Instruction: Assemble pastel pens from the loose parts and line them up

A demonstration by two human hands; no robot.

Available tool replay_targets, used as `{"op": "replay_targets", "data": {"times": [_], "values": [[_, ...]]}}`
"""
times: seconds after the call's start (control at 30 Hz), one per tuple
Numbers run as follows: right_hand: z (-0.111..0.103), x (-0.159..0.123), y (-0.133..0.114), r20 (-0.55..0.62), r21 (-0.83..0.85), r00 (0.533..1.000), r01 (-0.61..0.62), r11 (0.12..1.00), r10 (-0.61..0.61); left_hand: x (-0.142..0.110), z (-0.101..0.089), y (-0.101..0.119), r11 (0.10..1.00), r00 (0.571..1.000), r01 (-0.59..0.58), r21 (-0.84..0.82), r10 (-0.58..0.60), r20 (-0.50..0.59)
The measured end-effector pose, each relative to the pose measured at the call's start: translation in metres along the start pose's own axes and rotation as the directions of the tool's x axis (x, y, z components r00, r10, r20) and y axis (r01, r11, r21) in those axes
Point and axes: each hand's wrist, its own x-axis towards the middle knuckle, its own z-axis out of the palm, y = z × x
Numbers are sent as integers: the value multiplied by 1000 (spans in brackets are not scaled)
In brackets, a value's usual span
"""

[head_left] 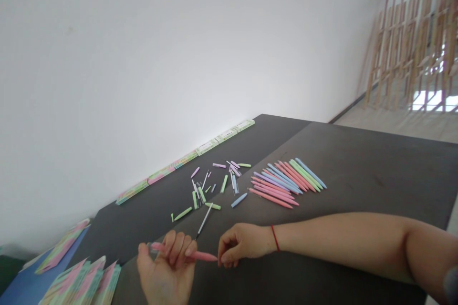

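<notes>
A pink pen (204,256) lies across the fingers of my left hand (168,267), which is palm up and curled around it. A clear part shows at the pen's left end, near my thumb. At the pen's pointed right end is my right hand (246,245), its fingers pinched together at the tip. Beyond my hands, a white refill (204,221) with a dark tip lies on the dark table (358,186). Loose green barrels (183,214), purple parts (219,166) and a blue barrel (239,200) are scattered farther back.
Several assembled-looking pens (286,178) in pink, blue, purple and green lie in a group at right. Flat printed packs (207,147) line the white wall (179,57). More packs (80,281) lie at lower left, near a blue surface (25,281). Wooden racks (411,43) stand beyond the table.
</notes>
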Motion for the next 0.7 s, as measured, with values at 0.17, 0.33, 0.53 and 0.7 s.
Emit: {"op": "replay_targets", "data": {"times": [0.17,0.33,0.53,0.7], "values": [[2,2,2,-41,-13,999,-10,1000,9,-2,3,-3,999,999,31,-21,-31,-31],[3,-2,-1,-108,-115,992,53,992,-66,-9,9,-10,995,996,82,58,-83,18],[1,-10,-11,-173,-425,944,187,886,-282,-15,7,-17,950,986,-144,276,114,121],[-2,-13,-14,-179,-603,910,199,772,-375,-15,2,-9,793,922,-385,472,349,165]]}}
